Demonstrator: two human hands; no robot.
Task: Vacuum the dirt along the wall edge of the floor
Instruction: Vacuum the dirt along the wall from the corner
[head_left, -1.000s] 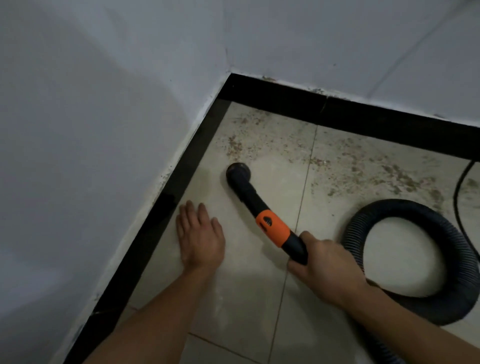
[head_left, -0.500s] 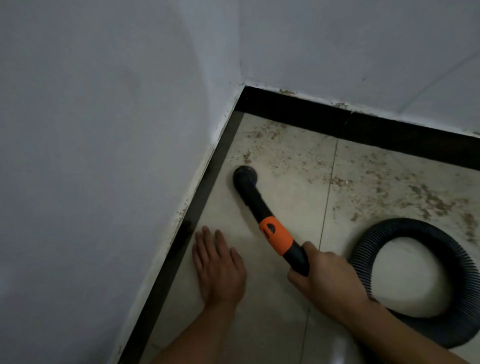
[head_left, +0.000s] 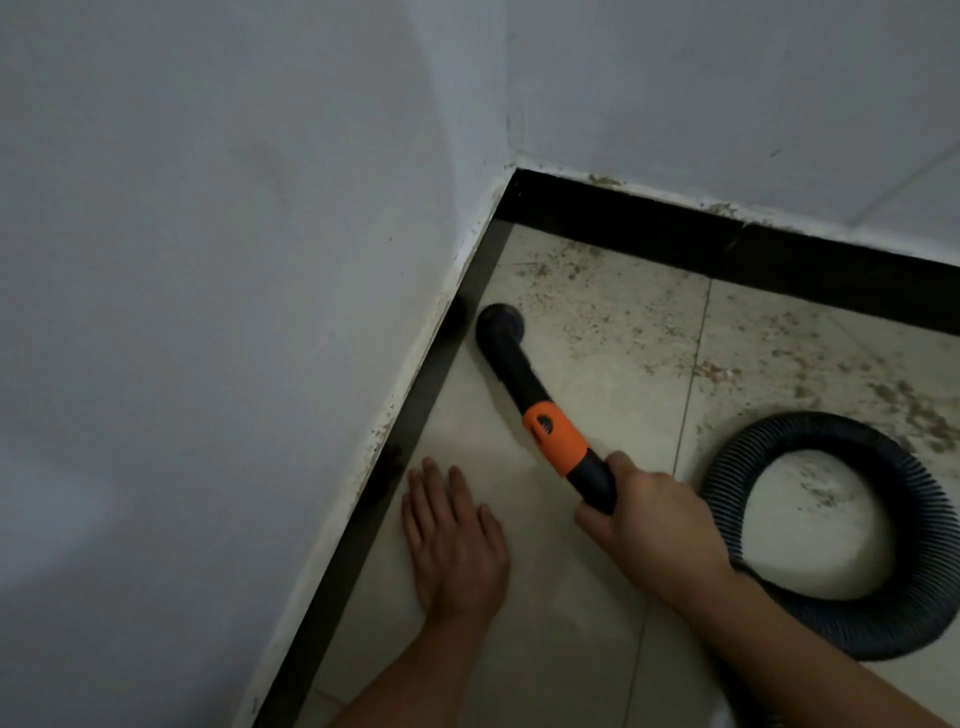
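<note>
My right hand (head_left: 649, 525) grips the black rear end of a vacuum wand (head_left: 524, 395) with an orange band. Its round nozzle (head_left: 500, 323) sits on the beige tile right beside the black skirting of the left wall. Brown dirt (head_left: 597, 291) is scattered over the tiles in the corner and along the far wall, past the nozzle. My left hand (head_left: 454, 540) lies flat on the tile, fingers straight, close to the left skirting and nearer to me than the nozzle.
A black ribbed hose (head_left: 831, 535) coils in a loop on the floor to the right of my right hand. Two white walls meet in a corner (head_left: 511, 166) with black skirting (head_left: 727, 249) along both. More dirt (head_left: 914, 410) lies by the hose.
The nozzle has slid left and forward towards the left skirting and corner. My left hand stays flat on the tile. The view has shifted left and up.
</note>
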